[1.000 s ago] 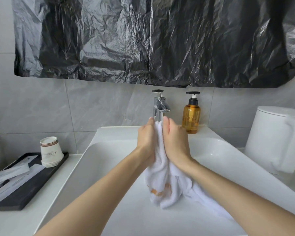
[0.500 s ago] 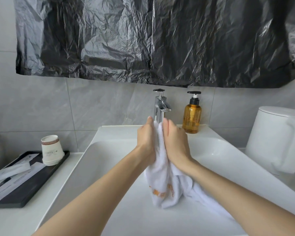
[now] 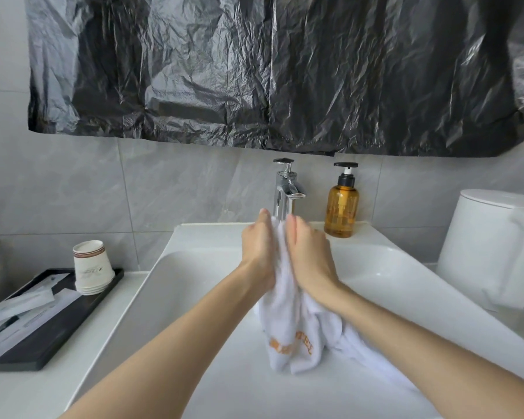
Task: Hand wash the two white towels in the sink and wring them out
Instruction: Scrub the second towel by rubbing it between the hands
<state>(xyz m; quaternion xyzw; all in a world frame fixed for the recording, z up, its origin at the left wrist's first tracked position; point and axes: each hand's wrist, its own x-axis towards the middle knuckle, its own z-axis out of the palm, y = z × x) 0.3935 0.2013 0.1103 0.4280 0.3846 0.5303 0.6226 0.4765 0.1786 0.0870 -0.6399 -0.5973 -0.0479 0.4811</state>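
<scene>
A white towel (image 3: 288,337) with orange lettering hangs bunched over the white sink (image 3: 200,267). Its top is pinched between my left hand (image 3: 259,251) and my right hand (image 3: 310,255), palms pressed toward each other just below the chrome faucet (image 3: 286,189). More white cloth (image 3: 372,358) trails to the right under my right forearm; I cannot tell whether it is the second towel or part of the same one. No water stream shows at the spout.
An amber pump soap bottle (image 3: 341,207) stands on the sink's back ledge right of the faucet. A stack of paper cups (image 3: 91,267) and wrapped sachets sit on a black tray (image 3: 58,331) at the left. A white toilet tank (image 3: 496,246) is at the right. Black plastic sheet (image 3: 285,71) covers the wall above.
My hands have shifted slightly against each other on the towel, fingers curling more, rubbing the cloth. The hanging part has swung a little.
</scene>
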